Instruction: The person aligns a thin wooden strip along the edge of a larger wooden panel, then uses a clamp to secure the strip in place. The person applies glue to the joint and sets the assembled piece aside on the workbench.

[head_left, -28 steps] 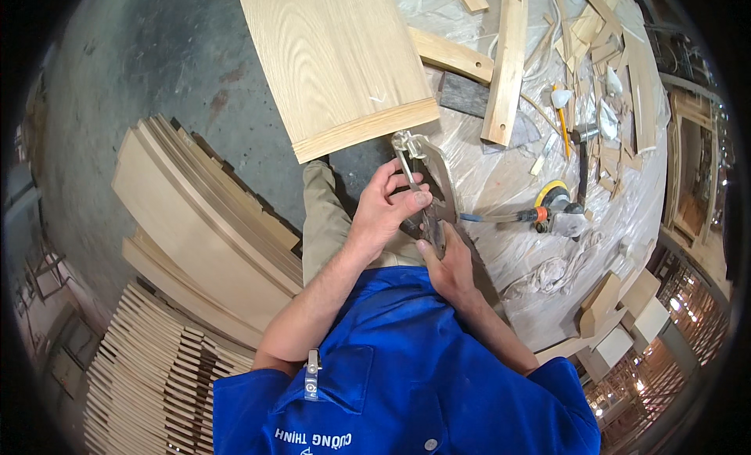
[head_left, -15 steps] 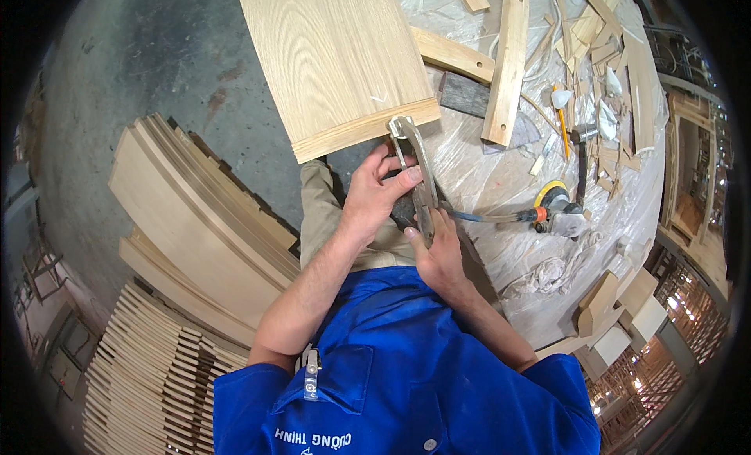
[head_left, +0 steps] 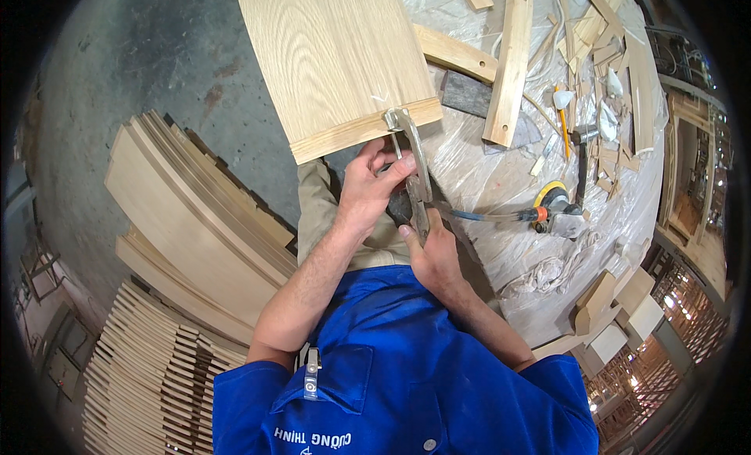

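Pale slats (head_left: 129, 361), ranged in a row, lower left. Curved wooden panels (head_left: 184, 205), stacked, just beyond the slats. Wood-grained board (head_left: 336, 64), upper centre. Left hand (head_left: 366, 189), thumb and fingers closed on a metal clamp (head_left: 420, 165); clamp's head at the board's near edge, contact unclear. Right hand (head_left: 440, 255), wrapped round the clamp's lower end. Sander (head_left: 565, 223), yellow-padded, on plastic sheeting (head_left: 512, 173), to the right.
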Demonstrator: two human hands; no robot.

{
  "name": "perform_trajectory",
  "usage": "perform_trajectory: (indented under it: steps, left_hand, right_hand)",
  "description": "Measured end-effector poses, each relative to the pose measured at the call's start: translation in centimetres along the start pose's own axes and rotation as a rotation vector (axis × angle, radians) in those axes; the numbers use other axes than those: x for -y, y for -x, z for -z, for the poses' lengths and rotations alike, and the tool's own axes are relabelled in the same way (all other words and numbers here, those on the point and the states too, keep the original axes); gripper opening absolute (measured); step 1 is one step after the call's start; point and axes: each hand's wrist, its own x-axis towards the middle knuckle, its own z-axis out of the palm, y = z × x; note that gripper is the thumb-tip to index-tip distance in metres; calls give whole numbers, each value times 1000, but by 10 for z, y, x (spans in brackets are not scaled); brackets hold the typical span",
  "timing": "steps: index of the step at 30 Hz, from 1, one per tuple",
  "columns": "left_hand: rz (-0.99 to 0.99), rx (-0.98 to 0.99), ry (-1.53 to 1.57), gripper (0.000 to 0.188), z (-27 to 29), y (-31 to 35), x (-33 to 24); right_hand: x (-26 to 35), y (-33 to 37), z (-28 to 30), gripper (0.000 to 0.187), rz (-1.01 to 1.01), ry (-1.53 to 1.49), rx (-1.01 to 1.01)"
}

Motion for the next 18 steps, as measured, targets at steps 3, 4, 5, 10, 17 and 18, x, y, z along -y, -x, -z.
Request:
perform_trajectory:
  steps: [3, 4, 5, 10, 17, 18]
  left_hand:
    - [21, -13, 9, 55, 1, -2, 1]
    - [27, -19, 13, 51, 2, -2, 2]
    - [33, -27, 17, 48, 2, -3, 2]
    - [21, -40, 38, 47, 3, -5, 4]
    - [7, -27, 58, 53, 5, -7, 8]
    - [6, -27, 66, 53, 5, -7, 8]
  right_hand:
    - [-2, -1, -2, 35, -4, 3, -2]
    - [-3, -2, -4, 35, -3, -6, -7]
    - [-4, -3, -5, 36, 0, -14, -13]
    - [-9, -8, -8, 36, 47, -45, -37]
    - [-11, -9, -7, 60, 103, -81, 15]
    - [-11, -9, -6, 63, 106, -92, 25]
